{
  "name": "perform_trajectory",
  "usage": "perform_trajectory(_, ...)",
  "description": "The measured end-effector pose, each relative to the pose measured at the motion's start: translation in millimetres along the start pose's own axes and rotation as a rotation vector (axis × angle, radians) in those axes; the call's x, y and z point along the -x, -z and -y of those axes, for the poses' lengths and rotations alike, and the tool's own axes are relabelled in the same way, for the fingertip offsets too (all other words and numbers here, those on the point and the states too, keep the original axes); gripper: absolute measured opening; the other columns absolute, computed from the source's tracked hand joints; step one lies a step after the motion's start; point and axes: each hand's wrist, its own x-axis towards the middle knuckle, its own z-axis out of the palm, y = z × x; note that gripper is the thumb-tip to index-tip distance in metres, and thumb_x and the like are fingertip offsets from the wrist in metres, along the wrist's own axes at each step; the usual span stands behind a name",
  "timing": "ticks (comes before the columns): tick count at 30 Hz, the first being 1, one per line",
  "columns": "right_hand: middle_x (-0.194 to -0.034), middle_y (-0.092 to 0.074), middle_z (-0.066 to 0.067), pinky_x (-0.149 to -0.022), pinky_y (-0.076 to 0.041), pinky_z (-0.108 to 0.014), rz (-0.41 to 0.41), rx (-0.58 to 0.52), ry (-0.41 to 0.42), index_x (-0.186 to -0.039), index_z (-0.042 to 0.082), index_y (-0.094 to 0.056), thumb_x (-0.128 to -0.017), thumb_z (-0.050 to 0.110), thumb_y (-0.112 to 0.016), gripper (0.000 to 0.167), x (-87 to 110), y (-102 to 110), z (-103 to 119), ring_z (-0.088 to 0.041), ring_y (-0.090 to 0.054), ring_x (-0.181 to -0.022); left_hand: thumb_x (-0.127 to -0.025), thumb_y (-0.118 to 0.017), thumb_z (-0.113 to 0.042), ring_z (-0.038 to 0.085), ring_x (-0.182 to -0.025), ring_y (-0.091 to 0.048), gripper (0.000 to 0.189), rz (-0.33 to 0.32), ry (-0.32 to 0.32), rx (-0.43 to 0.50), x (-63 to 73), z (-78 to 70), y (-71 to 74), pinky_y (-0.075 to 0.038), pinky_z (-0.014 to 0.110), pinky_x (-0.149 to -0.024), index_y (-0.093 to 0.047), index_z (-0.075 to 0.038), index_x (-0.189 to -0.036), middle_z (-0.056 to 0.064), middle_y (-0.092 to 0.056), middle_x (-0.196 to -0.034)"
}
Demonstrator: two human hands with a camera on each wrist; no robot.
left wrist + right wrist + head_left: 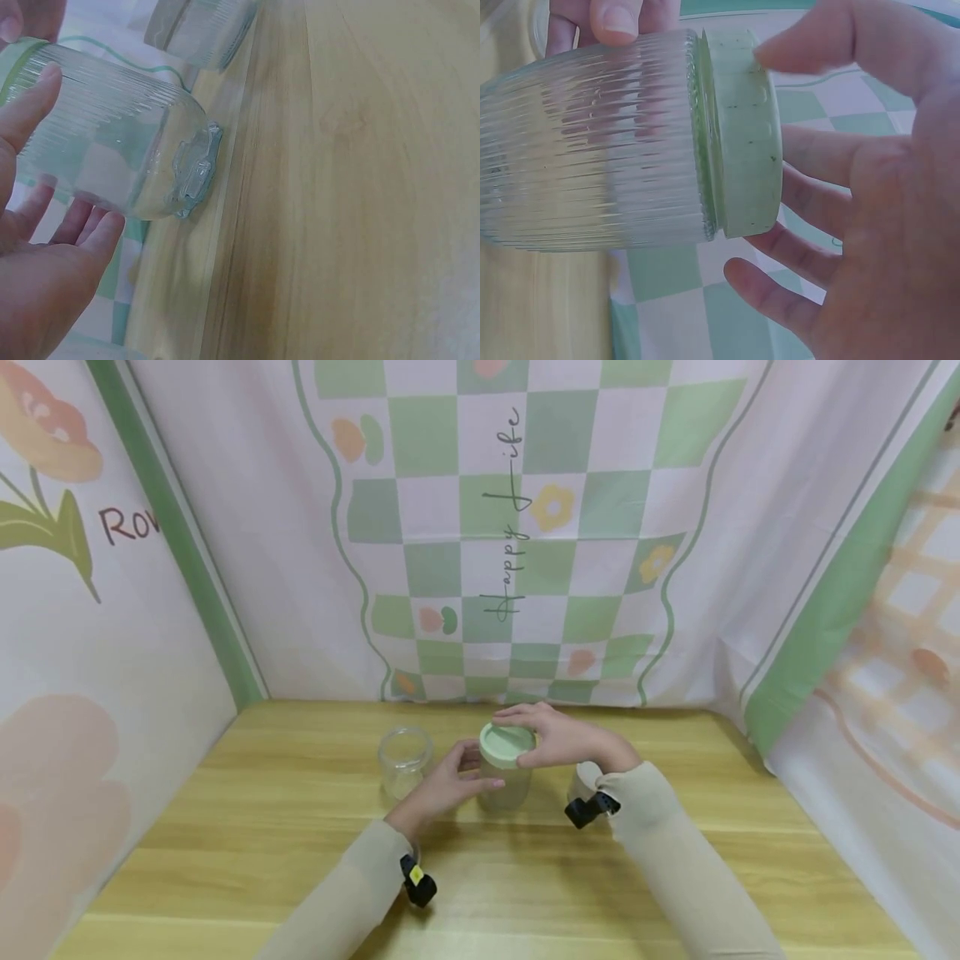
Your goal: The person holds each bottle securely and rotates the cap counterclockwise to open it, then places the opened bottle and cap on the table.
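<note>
A ribbed clear glass jar [505, 793] with a pale green lid [506, 745] stands upright between both hands. My left hand [447, 779] holds the jar's side, thumb near the lid and fingers round the far wall, as the left wrist view shows. From above, my right hand [561, 739] grips the lid, with the thumb [802, 49] at its rim and the fingers spread around the other side. In the right wrist view the lid [742, 135] sits over the jar's mouth, a narrow gap showing under its edge. The jar's thick glass base [196, 169] is at the tabletop.
Left of the hands stands an open clear glass jar [405, 764]. Another glass vessel [583, 781] is partly hidden behind the right wrist; its ribbed wall [202, 30] shows in the left wrist view. A printed curtain [487, 568] hangs behind the wooden table [300, 827].
</note>
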Motion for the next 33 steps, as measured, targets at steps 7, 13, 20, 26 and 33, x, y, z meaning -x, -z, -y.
perform_trajectory(7, -0.158, -0.035, -0.014, -0.107, -0.034, -0.064, -0.087, 0.023, 0.009, -0.149, 0.009, -0.047, -0.097, 0.041, -0.062, 0.063, 0.6, -5.0, 3.1, -0.042, -0.030, -0.141, -0.087, -0.079, -0.040, 0.031, -0.135, -0.041, 0.077, 0.005, 0.007, -0.004, 0.8, -2.4, -0.4, -0.042, 0.050, -0.108, -0.037, -0.021, -0.149, 0.008, -0.041, -0.149)
perform_trajectory(13, -0.151, -0.044, -0.019, -0.111, -0.029, -0.065, -0.245, 0.052, -0.061, -0.145, 0.006, -0.052, -0.098, 0.050, -0.061, 0.066, 0.1, -15.2, 13.5, -0.042, -0.035, -0.139, -0.088, -0.079, -0.039, 0.032, -0.136, -0.040, 0.076, 0.007, 0.006, -0.004, 2.2, -3.9, -0.4, -0.039, 0.052, -0.110, -0.037, -0.021, -0.149, 0.008, -0.041, -0.149)
perform_trajectory(20, -0.138, -0.055, -0.016, -0.104, -0.040, -0.059, -0.424, 0.237, -0.198, -0.140, 0.006, -0.058, -0.094, 0.063, -0.057, 0.073, -0.7, -33.3, 22.3, -0.037, -0.048, -0.127, -0.087, -0.079, -0.040, 0.032, -0.136, -0.040, 0.077, 0.013, -0.002, 0.005, 3.3, -3.2, 0.4, -0.040, 0.052, -0.109, -0.037, -0.021, -0.148, 0.008, -0.040, -0.149)
perform_trajectory(26, -0.124, -0.057, -0.021, -0.092, -0.048, -0.054, -0.465, 0.381, -0.255, -0.138, 0.001, -0.058, -0.089, 0.066, -0.062, 0.081, 1.4, -43.9, 32.9, -0.038, -0.053, -0.112, -0.087, -0.079, -0.040, 0.033, -0.135, -0.041, 0.079, 0.011, 0.013, 0.006, 3.4, -2.8, 0.7, -0.041, 0.057, -0.107, -0.035, -0.020, -0.150, 0.010, -0.040, -0.148)
perform_trajectory(33, -0.116, -0.059, -0.024, -0.082, -0.050, -0.047, -0.476, 0.454, -0.226, -0.132, -0.005, -0.061, -0.089, 0.062, -0.066, 0.080, 1.6, -49.4, 35.4, -0.036, -0.055, -0.100, -0.087, -0.080, -0.039, 0.031, -0.133, -0.044, 0.078, -0.002, 0.020, 0.016, 3.5, -4.1, -0.5, -0.042, 0.052, -0.107, -0.036, -0.019, -0.149, 0.008, -0.042, -0.147)
